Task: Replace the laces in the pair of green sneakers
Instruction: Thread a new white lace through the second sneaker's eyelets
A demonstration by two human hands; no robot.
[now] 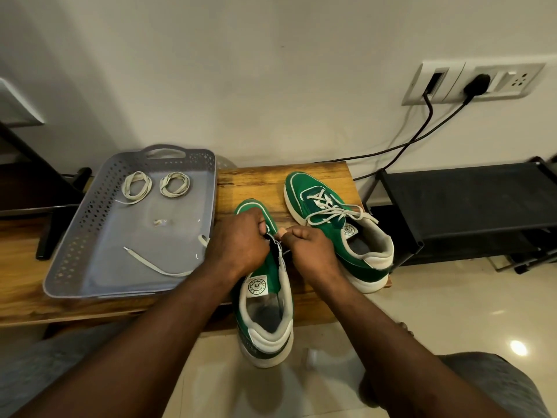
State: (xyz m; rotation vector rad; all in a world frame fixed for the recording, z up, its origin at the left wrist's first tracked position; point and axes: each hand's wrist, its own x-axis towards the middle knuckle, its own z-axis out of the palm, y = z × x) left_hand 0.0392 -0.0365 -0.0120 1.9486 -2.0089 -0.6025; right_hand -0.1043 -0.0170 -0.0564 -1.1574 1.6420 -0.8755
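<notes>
The near sneaker [265, 300] sits toe-away on the wooden bench [250, 182], and its heel sticks out past the near edge over the floor. My left hand [241, 239] is curled round the front of its lacing area and gripping the upper. My right hand [310, 248] is clenched right beside it, and honestly I can't tell what it's pinching; the knuckles cover the eyelets.

The far sneaker [337, 227] is to the right with its white lace in. Its heel is close to the bench's right near corner, so there's not much room on that side. There's a bare strip of bench between the two toes.

On the left is the grey tray [90, 267], its right wall just beside my left wrist. It holds two coiled laces [137, 184] at the far end, plus a loose lace [156, 265] that runs under my forearm and out of sight. A black shoe rack [467, 200] stands right of the bench, cut off by the frame.
</notes>
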